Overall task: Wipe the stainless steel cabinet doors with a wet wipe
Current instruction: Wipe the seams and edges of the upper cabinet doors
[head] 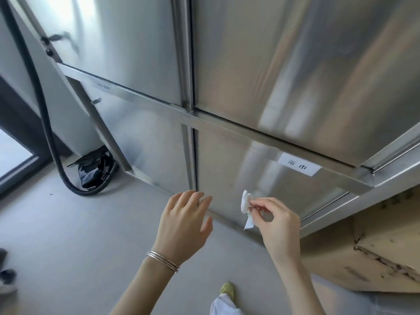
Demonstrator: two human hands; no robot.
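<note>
Head view, looking down along a cabinet front.

Cabinet doors: brushed steel, four panels in sight, two upper and two lower, split by a horizontal rail and a vertical seam. Surfaces carry soft reflections.

Label: white paper strip with two dark characters, stuck on the rail above the lower right door.

Wet wipe: small, white, crumpled, with a loose corner hanging down. It sits in front of the lower right door, near its bottom edge; whether it touches the steel cannot be told.

Right hand: pinching the wipe between thumb and fingertips, the other fingers curled.

Left hand: released, fingers spread and holding nothing, raised near the seam between the two lower doors. Contact with the door cannot be told.

Bracelets: thin metal bangles on the left wrist.

Hose: black, ribbed, running down the left side and curving along the floor.

Bag: black plastic, crumpled, on the floor at the cabinet's lower left corner.

Cardboard box: brown, stained, at lower right beside the cabinet.

Shoe: yellow-green toe, bottom centre.
</note>
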